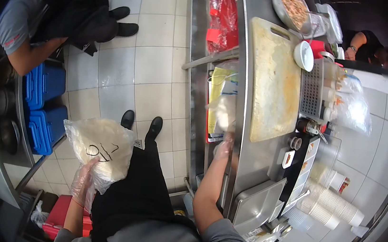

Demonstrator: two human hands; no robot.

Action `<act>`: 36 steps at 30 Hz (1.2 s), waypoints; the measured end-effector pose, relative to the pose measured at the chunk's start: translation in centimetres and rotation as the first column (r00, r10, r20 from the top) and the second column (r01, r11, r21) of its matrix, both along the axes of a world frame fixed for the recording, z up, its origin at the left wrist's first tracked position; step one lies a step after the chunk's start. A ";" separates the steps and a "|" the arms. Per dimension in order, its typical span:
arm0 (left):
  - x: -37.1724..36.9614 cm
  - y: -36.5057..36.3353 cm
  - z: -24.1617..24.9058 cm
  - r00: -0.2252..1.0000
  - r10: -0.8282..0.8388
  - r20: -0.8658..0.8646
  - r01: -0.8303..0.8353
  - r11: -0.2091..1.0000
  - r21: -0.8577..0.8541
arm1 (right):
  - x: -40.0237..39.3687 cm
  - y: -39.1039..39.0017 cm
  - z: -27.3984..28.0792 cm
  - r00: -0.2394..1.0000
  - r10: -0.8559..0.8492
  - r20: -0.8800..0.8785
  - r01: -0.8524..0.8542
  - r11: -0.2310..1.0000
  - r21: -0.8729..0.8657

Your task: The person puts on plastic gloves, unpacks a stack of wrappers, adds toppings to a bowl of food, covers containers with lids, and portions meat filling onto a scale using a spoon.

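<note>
My left hand (85, 175), in a clear plastic glove, grips the lower edge of a clear plastic bag (107, 149) of flat pale discs with black marker writing on it. The bag hangs in front of my legs over the tiled floor. My right hand (223, 146), also gloved, reaches to the shelf under the steel counter's edge. Just beyond it is a blurred whitish bundle (223, 112), in front of a yellow packet (221, 81). Motion blur hides the fingers of that hand, and I cannot tell if they hold the bundle.
A worn cutting board (275, 82) lies on the steel counter (259, 159), with a metal bowl (290, 10) of food behind it. Stacked cups (333, 204) and a grey basket (312, 89) stand further right. A co-worker (38, 22) bends near blue bins (45, 85); another person's arm (358, 41) shows at upper right.
</note>
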State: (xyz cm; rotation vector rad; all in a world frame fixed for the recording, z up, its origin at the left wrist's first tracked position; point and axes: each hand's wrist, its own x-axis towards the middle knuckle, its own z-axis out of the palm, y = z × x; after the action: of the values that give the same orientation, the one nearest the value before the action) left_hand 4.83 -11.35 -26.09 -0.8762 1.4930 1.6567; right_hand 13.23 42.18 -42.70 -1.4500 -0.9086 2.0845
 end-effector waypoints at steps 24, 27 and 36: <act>-9.5 41.7 -9.6 0.601 -0.749 -0.279 0.783 0.484 0.390 | 18.6 -18.8 14.6 0.632 0.553 0.543 -0.719 0.679 0.146; -10.4 39.4 -11.5 0.497 -0.835 -0.236 0.838 0.391 0.381 | 12.8 -16.5 27.0 0.861 0.458 0.224 -0.494 0.856 0.150; -8.4 32.4 4.9 0.687 -0.590 -0.424 0.574 0.082 0.815 | 4.0 -3.7 36.0 0.948 0.181 -0.263 -0.052 0.900 0.433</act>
State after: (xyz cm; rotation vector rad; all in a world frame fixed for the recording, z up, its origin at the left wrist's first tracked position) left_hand -3.60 21.10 -21.16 0.3870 0.4530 1.4318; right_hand 17.19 38.49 -6.71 -0.8497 -1.2497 1.9557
